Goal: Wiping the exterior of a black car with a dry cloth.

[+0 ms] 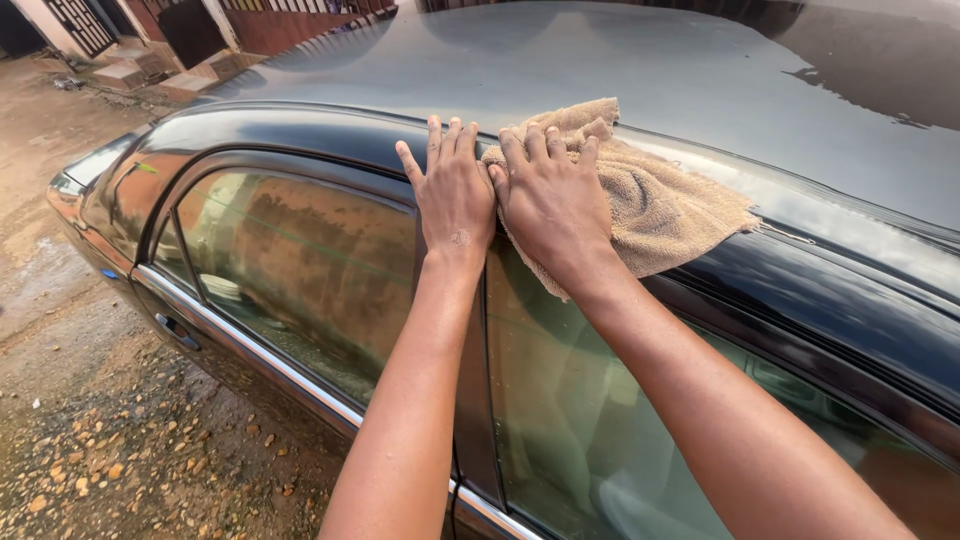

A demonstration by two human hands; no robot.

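We've got both hands flat and open: right hand (548, 195) pressing the tan towel (650, 205) on the car roof edge (300, 135), left hand (455, 190) bare beside it.

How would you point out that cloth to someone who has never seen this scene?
Start at the dark car and follow its roof edge above the side windows. There a tan terry towel lies crumpled under the right hand, with the left hand flat beside it. It is the only soft, pale thing on glossy paint.

Wet dirt ground (60, 330) w/ pebbles; brick steps (150, 75), dark gate (80, 22) bkgd; daylight.
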